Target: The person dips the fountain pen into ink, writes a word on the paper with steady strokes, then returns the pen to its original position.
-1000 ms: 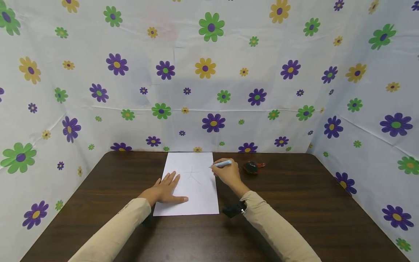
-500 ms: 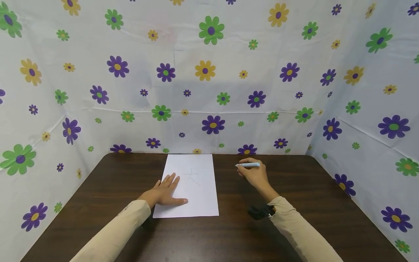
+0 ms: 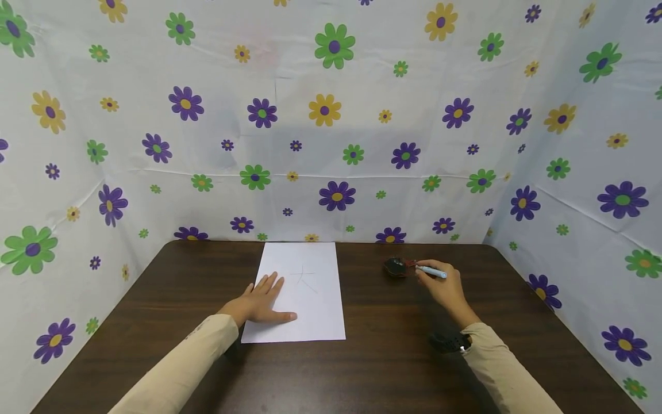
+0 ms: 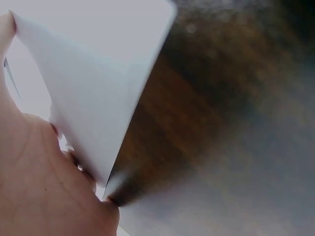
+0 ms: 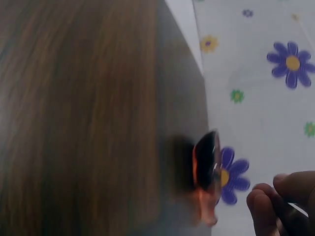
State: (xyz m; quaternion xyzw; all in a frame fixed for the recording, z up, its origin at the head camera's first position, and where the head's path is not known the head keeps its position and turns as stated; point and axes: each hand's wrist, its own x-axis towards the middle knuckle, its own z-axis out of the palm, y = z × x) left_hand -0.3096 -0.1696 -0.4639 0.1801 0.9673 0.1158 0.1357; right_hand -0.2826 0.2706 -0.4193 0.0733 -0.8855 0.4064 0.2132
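Observation:
My left hand (image 3: 262,303) lies spread on a white sheet of paper (image 3: 318,310), thumb pointing right. Thin dark strokes crossing one another are drawn on the upper part of the sheet. My right hand (image 3: 442,283) pinches a light blue pen (image 3: 432,271), its tip pointing left, to the right of the paper. Just left of the pen tip sits a small glossy dark rounded object (image 3: 395,266) with a reddish projecting part; its kind is unclear. The right wrist view shows this dark object (image 5: 205,160) blurred, apart from my fingers (image 5: 262,209).
A dark brown wooden table (image 3: 362,374) carries everything. Behind it and at both sides hangs a white cloth (image 3: 289,69) with green, purple and yellow flowers. A black watch-like band (image 3: 449,342) is at my right wrist.
My right hand has moved right with the pen, from the paper's right edge past the dark object, which it hid half a second ago. My left hand stays on the paper.

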